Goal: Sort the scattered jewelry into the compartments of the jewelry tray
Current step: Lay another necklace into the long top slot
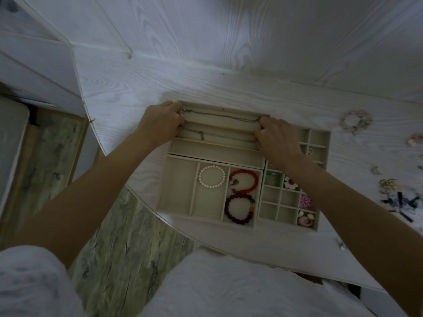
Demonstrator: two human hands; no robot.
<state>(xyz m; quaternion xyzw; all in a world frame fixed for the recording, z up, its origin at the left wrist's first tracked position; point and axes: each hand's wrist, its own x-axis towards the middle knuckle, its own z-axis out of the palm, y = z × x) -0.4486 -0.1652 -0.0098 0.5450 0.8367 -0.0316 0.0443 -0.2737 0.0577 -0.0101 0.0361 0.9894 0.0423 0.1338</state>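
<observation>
Because a thin necklace (219, 115) tangles unless laid straight, the left hand (160, 124) and right hand (278, 140) each pinch one end in a closed fingertip grip, stretching it along the far long slot of the jewelry tray (229, 154) on the bench (142, 92).

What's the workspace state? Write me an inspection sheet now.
Surface: white wood-grain table.
Job's things: beige jewelry trays; thin chain necklace stretched along the top slot; pearl bracelet, red bracelet, dark red bracelet in compartments.
Clutter: loose jewelry on the table to the right.
Grippers: left hand and right hand pinch the necklace ends.
Cables: nothing seen.
Surroundings: wood-look floor.
</observation>
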